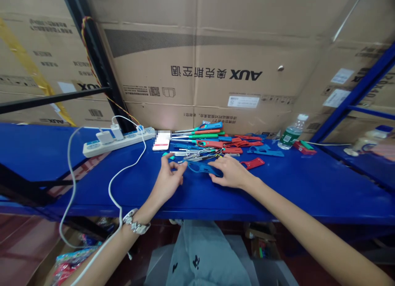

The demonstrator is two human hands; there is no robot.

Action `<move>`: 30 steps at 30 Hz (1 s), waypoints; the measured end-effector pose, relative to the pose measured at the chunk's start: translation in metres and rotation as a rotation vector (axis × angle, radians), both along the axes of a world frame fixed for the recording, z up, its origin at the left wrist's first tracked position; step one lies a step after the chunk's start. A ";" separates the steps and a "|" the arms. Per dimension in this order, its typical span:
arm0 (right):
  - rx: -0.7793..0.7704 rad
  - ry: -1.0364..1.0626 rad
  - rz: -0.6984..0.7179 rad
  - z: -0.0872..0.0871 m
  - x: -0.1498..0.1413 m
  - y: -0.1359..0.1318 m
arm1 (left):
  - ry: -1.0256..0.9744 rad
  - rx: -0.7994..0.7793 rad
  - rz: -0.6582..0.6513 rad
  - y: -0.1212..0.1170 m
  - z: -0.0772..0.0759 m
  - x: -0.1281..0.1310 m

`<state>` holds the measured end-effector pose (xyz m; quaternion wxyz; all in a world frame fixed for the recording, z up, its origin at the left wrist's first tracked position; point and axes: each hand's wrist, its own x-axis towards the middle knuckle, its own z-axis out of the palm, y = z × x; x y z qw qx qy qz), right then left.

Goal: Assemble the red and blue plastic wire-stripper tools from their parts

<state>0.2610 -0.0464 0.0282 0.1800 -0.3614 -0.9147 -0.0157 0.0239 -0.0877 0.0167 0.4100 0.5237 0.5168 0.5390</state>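
A blue plastic lighter casing [200, 167] with an oval opening is held just above the blue shelf, between my two hands. My right hand [230, 170] grips its right end between thumb and fingers. At its left end, my left hand [171, 175] is closed, thumb and fingertips against the casing. Right behind my hands lie several thin metal rods [193, 155] and a heap of long-necked lighters [210, 136] in blue, green and red. Loose red casings [247, 142] and blue casings [265, 150] spread right of the heap. A single red casing [254, 163] lies beside my right hand.
A white power strip [129, 141] with plugged-in chargers stands at the left; its white cable [112, 187] crosses the shelf edge and my left forearm. A phone-like white object [161, 141] lies by the heap. A water bottle [291, 133] stands right. Cardboard boxes [216, 39] wall the back.
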 end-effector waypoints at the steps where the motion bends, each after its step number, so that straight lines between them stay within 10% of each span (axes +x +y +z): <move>1: -0.009 -0.027 0.029 0.001 0.002 0.001 | 0.070 0.076 0.010 0.001 -0.001 -0.004; 18: -0.152 0.174 -0.107 0.002 -0.007 0.034 | 0.701 0.413 -0.357 0.102 0.019 -0.004; 30: -0.108 -0.086 -0.286 0.015 -0.018 0.063 | 1.025 0.464 -0.389 0.095 0.002 -0.016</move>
